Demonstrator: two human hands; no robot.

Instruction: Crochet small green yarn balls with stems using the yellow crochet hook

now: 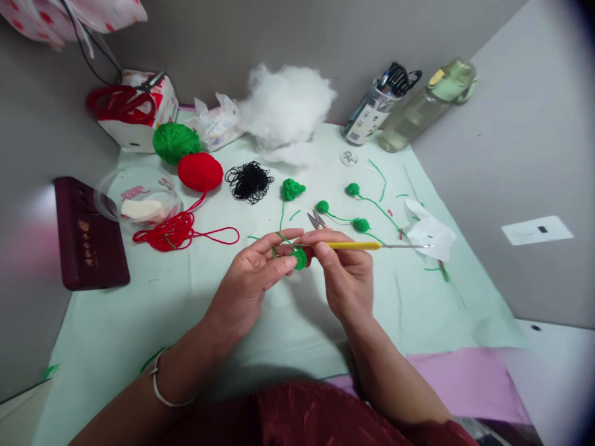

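Observation:
Between thumb and fingers my left hand (pixel 253 272) pinches a small green crochet piece (pixel 300 258), with green yarn looped over its fingers. A crochet hook with a yellow handle (pixel 356 246) is gripped by my right hand (pixel 348 272); its left end meets the green piece, and its other metal end points right. Just beyond my hands lie small scissors (pixel 317 220), partly hidden. Past them are a green yarn bundle (pixel 292 189) and small green crocheted balls (pixel 361 225) with yarn tails.
Left: a dark red phone (pixel 93 235), clear round tub (pixel 139 201), red yarn (pixel 170 232), red ball (pixel 201 171) and green ball (pixel 175 143). Behind: black cord (pixel 250 182), white stuffing (pixel 288 108), pen holder (pixel 372 111), bottle (pixel 423 111). White paper (pixel 430 232) lies right.

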